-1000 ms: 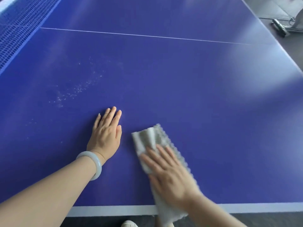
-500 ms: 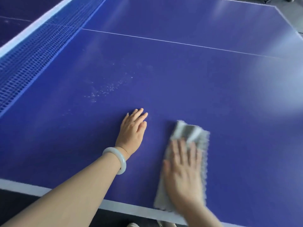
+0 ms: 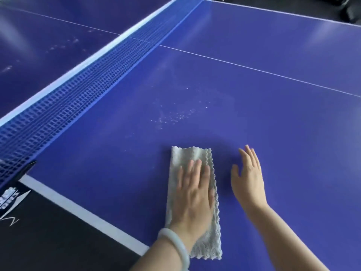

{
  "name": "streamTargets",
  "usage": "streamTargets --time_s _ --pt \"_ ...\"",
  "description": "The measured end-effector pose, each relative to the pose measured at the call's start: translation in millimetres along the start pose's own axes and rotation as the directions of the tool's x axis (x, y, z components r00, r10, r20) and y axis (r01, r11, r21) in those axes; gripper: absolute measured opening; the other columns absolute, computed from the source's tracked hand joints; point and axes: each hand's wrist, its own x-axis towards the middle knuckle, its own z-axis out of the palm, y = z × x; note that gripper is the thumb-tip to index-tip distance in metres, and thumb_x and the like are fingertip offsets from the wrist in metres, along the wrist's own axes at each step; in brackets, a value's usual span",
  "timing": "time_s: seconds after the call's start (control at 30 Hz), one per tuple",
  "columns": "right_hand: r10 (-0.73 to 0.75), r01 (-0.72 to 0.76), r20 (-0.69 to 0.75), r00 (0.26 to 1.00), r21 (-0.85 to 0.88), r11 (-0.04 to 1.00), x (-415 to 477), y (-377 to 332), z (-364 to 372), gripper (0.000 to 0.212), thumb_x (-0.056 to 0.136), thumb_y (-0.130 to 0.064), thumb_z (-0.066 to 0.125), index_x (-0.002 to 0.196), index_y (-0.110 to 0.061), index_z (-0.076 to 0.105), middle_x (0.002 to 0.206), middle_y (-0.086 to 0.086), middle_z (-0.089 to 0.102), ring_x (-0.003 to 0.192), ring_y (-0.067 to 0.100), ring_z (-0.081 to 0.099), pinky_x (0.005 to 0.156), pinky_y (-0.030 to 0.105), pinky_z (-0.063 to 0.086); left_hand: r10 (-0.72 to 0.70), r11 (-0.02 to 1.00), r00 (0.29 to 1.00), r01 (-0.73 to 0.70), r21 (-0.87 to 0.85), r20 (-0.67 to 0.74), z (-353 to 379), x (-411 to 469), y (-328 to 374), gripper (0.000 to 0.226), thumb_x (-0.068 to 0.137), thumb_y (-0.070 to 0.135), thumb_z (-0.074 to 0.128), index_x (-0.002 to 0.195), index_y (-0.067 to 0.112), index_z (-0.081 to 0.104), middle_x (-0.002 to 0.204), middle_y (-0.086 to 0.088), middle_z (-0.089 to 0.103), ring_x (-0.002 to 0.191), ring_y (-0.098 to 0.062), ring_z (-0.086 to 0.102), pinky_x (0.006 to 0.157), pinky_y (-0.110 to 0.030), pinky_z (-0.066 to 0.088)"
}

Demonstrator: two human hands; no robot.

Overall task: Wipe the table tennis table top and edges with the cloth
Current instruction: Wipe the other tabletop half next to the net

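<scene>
Head cam view, looking down at a blue table tennis table top [image 3: 273, 118] with a pale grey microfibre cloth [image 3: 187, 155] folded into a long strip with wavy edges. The cloth lies flat on the blue surface at roughly 6 o'clock in the frame, with its long side running 6 to 12, and its near end is close to the white edge stripe [image 3: 78, 210]. The left hand [image 3: 195, 194], the one with a pale jade-looking bangle [image 3: 176, 245] on the wrist, is pressed palm down on the middle of the cloth. Its fingers are straight and together, pointing to 12, so they're not curled round it at all. The right hand [image 3: 248, 180] is just beside the cloth at its 3 o'clock with a strip of bare table between them. Its fingers are straight and relaxed and hold nothing, and honestly I can't tell if it's touching the surface or just above it. A patch of whitish dusty specks [image 3: 172, 116] sits at 12 o'clock from the cloth, well apart from it. The blue mesh net [image 3: 78, 94] with its white top band runs from 9 o'clock up toward 12. A thin white centre line [image 3: 254, 69] crosses the table out at 1 to 3 o'clock. Dark floor [image 3: 39, 241] shows at 7 o'clock.
</scene>
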Motion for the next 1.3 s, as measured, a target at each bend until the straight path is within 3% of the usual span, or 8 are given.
streamTargets --time_s 0.1,0.23,0.43,0.57,0.67,0.87,1.03,1.3 --pt "-0.133 0.147 0.075 0.988 -0.224 0.963 30.4 -3.2 22.2 0.055 0.104 -0.017 0.038 0.156 -0.006 0.025 0.167 0.007 0.011 0.155 0.020 0.003 0.126 0.034 -0.003 -0.072 0.992 0.993 0.061 0.109 0.094 11.0 -5.1 0.7 0.060 0.104 0.041 0.019 0.159 0.019 0.009 0.166 -0.006 0.000 0.152 -0.026 -0.010 0.120 -0.057 0.007" --pt "-0.079 0.095 0.057 0.995 -0.380 0.920 40.8 2.8 38.0 0.059 0.105 -0.032 0.021 0.160 -0.009 0.014 0.168 0.003 0.006 0.155 0.017 0.000 0.125 0.037 -0.007 -0.047 0.997 0.996 0.042 0.065 0.081 10.5 -28.9 -12.2 0.060 0.101 0.037 0.031 0.157 0.018 0.021 0.166 0.000 0.010 0.153 -0.026 0.006 0.117 -0.055 0.017" --pt "-0.080 0.098 0.067 0.995 -0.332 0.938 41.9 7.9 36.6 0.057 0.105 -0.032 0.016 0.159 -0.013 0.019 0.167 -0.002 0.010 0.155 0.011 0.001 0.125 0.031 -0.007 -0.027 0.992 0.996 0.016 0.122 0.088 -5.6 -39.9 -62.0 0.058 0.099 0.032 0.033 0.155 0.015 0.029 0.165 0.000 0.017 0.152 -0.028 0.014 0.116 -0.054 0.019" --pt "-0.042 0.043 0.009 0.999 -0.162 0.986 39.9 4.3 32.7 0.053 0.106 -0.027 0.018 0.156 -0.014 0.028 0.165 -0.004 0.021 0.153 0.006 0.009 0.125 0.027 -0.003 -0.298 0.928 0.953 0.277 0.249 0.049 -26.1 -2.7 -117.8 0.060 0.095 0.029 0.032 0.148 0.002 0.040 0.160 -0.017 0.028 0.150 -0.034 0.017 0.119 -0.056 0.019" --pt "0.009 -0.010 -0.024 1.000 -0.060 0.998 37.7 1.5 30.5 0.051 0.106 -0.027 0.023 0.156 -0.017 0.030 0.164 -0.008 0.022 0.148 -0.006 0.005 0.125 0.027 0.001 -0.455 0.869 0.887 0.421 0.260 0.082 -25.7 20.7 -128.6 0.071 0.098 0.051 0.020 0.157 0.011 0.016 0.164 -0.018 0.006 0.151 -0.038 0.001 0.120 -0.058 0.004" --pt "0.101 -0.099 -0.022 0.995 0.070 0.993 36.2 -1.9 27.9 0.050 0.107 -0.032 0.027 0.156 -0.027 0.029 0.164 -0.019 0.019 0.154 0.008 0.005 0.125 0.034 0.013 -0.262 0.956 0.964 0.253 0.148 0.047 -4.8 7.3 -77.4 0.068 0.097 0.047 0.028 0.156 0.013 0.027 0.164 -0.014 0.015 0.152 -0.032 0.009 0.120 -0.055 0.015" --pt "0.084 -0.083 -0.013 0.996 0.093 0.992 37.3 0.3 28.0 0.049 0.107 -0.030 0.028 0.155 -0.024 0.032 0.163 -0.017 0.022 0.154 0.009 0.007 0.123 0.032 0.013 -0.140 0.990 0.988 0.138 0.041 0.062 -3.6 -24.7 -72.7 0.075 0.099 0.049 0.037 0.158 0.010 0.011 0.165 -0.006 0.015 0.152 -0.021 0.013 0.117 -0.046 0.027" --pt "-0.166 0.196 0.116 0.979 -0.349 0.916 35.7 2.2 32.1 0.059 0.103 -0.036 0.032 0.157 -0.013 0.025 0.166 -0.001 0.017 0.154 0.011 0.005 0.125 0.035 -0.006 -0.391 0.905 0.918 0.369 0.211 0.071 -9.8 21.8 -88.0 0.076 0.096 0.055 0.021 0.158 0.014 0.011 0.165 -0.014 0.003 0.153 -0.032 -0.001 0.122 -0.054 0.003"
